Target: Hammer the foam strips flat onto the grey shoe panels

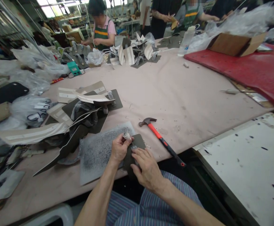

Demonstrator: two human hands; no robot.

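Bearings from the hands. Dark panel point(139, 140): dial's centre, worktop's point(181, 91) near edge, overlapping speckled slab point(98, 153). Left hand point(119, 148): fingers pinching small pale wrapped piece point(127, 136). Right hand point(148, 166): fingers unclenched, laid on panel. Hammer point(159, 135): 2 o'clock, handle end overhanging edge. Widest bare stretch: 1 o'clock, towards red sheet point(245, 64). Heaped panels point(100, 123): 10 o'clock. Aproned co-worker point(105, 33): 11 o'clock, beyond.

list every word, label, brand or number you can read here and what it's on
"CA...": dark handwritten letters on the plastic bag at left; the rest is too unclear to read for sure.
Bottle: blue marking low on it, too small and blurred to read.
Hammer: any marking on its handle is too small to read.
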